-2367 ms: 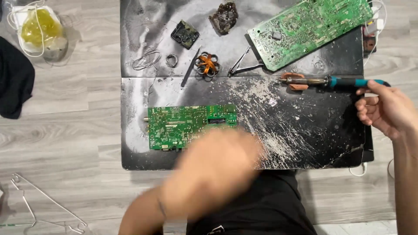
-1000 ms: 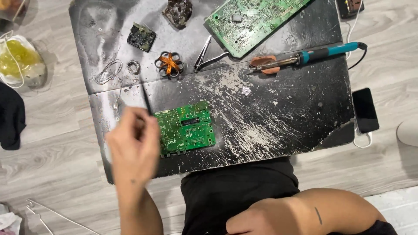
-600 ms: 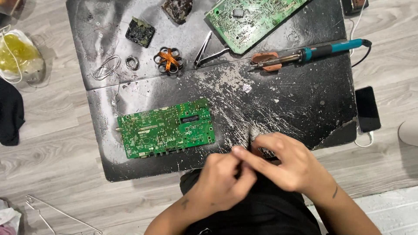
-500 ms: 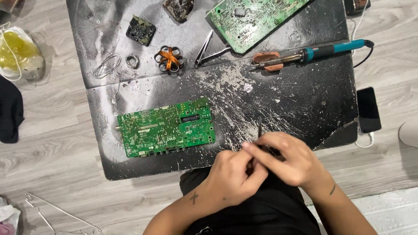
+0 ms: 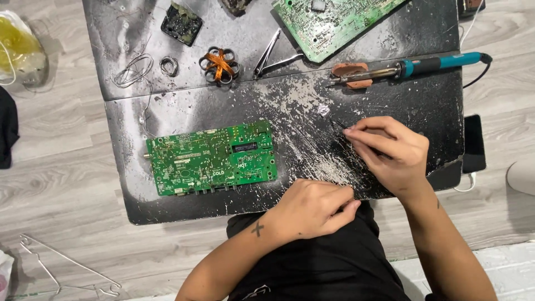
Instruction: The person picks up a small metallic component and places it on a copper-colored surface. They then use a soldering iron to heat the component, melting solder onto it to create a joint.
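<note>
Two hands work at the near edge of a black, scuffed desk (image 5: 167, 189). Right hand (image 5: 390, 153) is curled narrow, thumb and fingertips pinched on a thin dark pin-like bit that touches the desk's scratched patch; too small to say what it is. Left hand (image 5: 312, 209) rests at the desk's front edge, fingers folded loosely, thumb against forefinger; can't tell if it holds anything.

Green circuit board (image 5: 212, 159) lies flat just left of the left hand, apart from both hands. Farther back: soldering iron (image 5: 412, 67) w/ teal handle, tweezers (image 5: 273, 56), copper coil (image 5: 219, 64), thin wire loops (image 5: 134, 69), a small dark part (image 5: 181, 23), and a 2nd, larger green board (image 5: 334, 22) at the far edge.

Clear bag (image 5: 19, 47) w/ sth yellow inside sits on the floor, left. Desk stands on grey wood-look floor (image 5: 56, 167); wire hanger (image 5: 67, 270) lies bottom left, dark phone (image 5: 473, 145) at the right.
</note>
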